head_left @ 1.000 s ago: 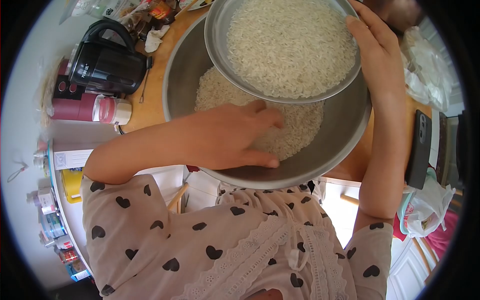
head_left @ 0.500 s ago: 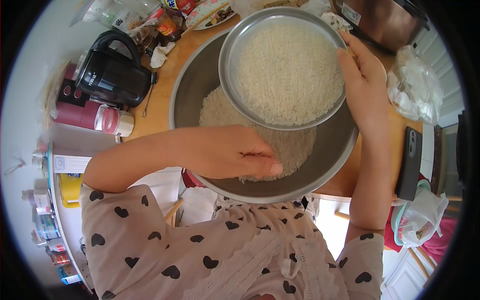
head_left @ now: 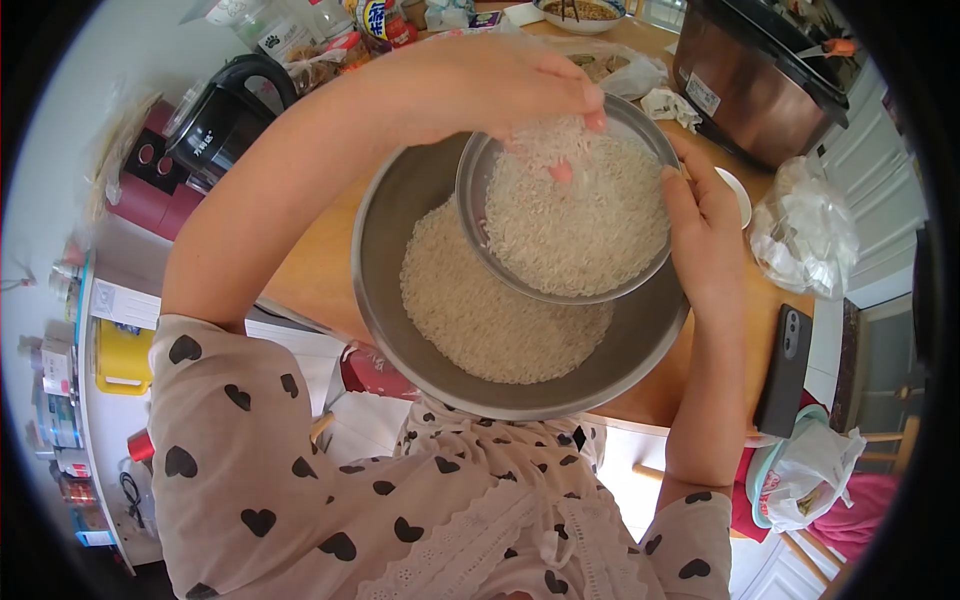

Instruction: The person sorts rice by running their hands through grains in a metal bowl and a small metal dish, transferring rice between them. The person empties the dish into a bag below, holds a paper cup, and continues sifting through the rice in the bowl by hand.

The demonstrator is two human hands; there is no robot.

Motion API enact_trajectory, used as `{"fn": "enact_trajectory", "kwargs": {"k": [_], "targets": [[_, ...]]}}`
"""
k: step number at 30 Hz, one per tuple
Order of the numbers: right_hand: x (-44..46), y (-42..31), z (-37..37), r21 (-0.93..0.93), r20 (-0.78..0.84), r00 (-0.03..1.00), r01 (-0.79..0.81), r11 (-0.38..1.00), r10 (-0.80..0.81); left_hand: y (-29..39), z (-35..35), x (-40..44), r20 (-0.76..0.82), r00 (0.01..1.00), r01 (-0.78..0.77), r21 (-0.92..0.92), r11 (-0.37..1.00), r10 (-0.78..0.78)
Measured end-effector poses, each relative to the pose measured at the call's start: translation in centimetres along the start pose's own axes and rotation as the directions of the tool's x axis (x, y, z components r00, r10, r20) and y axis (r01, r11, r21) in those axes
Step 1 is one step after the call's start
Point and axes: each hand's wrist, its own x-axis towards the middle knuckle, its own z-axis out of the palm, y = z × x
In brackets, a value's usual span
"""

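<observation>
A large metal basin (head_left: 520, 402) holds a bed of rice (head_left: 500, 330). Over its upper right part is a shallow round metal pan (head_left: 470, 215), heaped with white rice (head_left: 590, 235). My right hand (head_left: 705, 225) grips the pan's right rim, thumb on top. My left hand (head_left: 500, 90) is above the pan's upper left edge, its fingers curled round loose rice that spills into the pan; the grains and fingertips there are partly blurred.
A black kettle (head_left: 225, 120) and jars stand at the upper left. A rice cooker (head_left: 755, 85), a plastic bag (head_left: 805, 230) and a phone (head_left: 785, 370) are on the right. A bowl of food (head_left: 580, 15) sits at the far edge of the wooden table (head_left: 320, 270).
My left hand has risen from the basin's rice to above the pan, and grains now fall from it. My right hand still holds the pan. The view has shifted, showing more of the table's far side.
</observation>
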Motion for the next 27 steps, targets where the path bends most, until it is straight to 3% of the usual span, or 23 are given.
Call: {"fn": "enact_trajectory", "kwargs": {"k": [2,5,9,12,14,17,20,23,26,27], "targets": [[0.1,0.5,0.2,0.030,-0.018,1.000,0.022,0.999,-0.022,0.2,-0.7,-0.2,-0.017,1.000,0.008,-0.133,0.991,-0.011],[0.1,0.3,0.2,0.023,-0.015,1.000,0.007,1.000,-0.007,1.3,-2.0,-0.9,-0.013,0.997,0.078,-0.150,0.986,-0.081],[0.1,0.0,0.0,0.012,0.008,1.000,0.003,1.000,-0.003,1.4,-2.8,-0.7,0.217,0.975,0.092,-0.229,0.969,-0.041],[0.2,0.3,0.1,0.050,0.000,1.000,0.020,0.999,-0.020,1.1,-2.8,-0.7,0.136,0.991,0.009,-0.150,0.989,0.011],[0.1,0.2,0.0,0.044,0.005,1.000,0.008,0.999,-0.008,2.5,-2.3,-2.1,-0.011,0.999,-0.050,-0.020,0.999,0.050],[0.2,0.5,0.1,0.026,-0.022,0.999,0.048,0.999,-0.047,1.1,-3.0,-3.0,0.150,0.964,-0.218,-0.031,0.975,0.221],[0.3,0.7,0.0,0.017,-0.008,0.999,0.036,0.999,-0.036,1.1,-2.7,-5.1,0.154,0.973,-0.180,0.044,0.983,0.172],[0.5,0.8,-0.3,-0.036,-0.029,0.998,0.057,0.998,-0.058,1.6,-4.1,-6.2,0.249,0.934,0.183,0.286,0.941,-0.257],[0.5,1.6,-0.1,-0.022,-0.066,0.996,0.051,0.998,-0.052,-0.8,-3.4,-6.7,0.246,0.894,0.141,0.639,0.756,-0.375],[0.6,1.7,0.0,-0.002,-0.084,0.995,0.047,0.999,-0.047,-1.6,-2.6,-6.7,0.281,0.883,0.127,0.628,0.768,-0.376]]}}
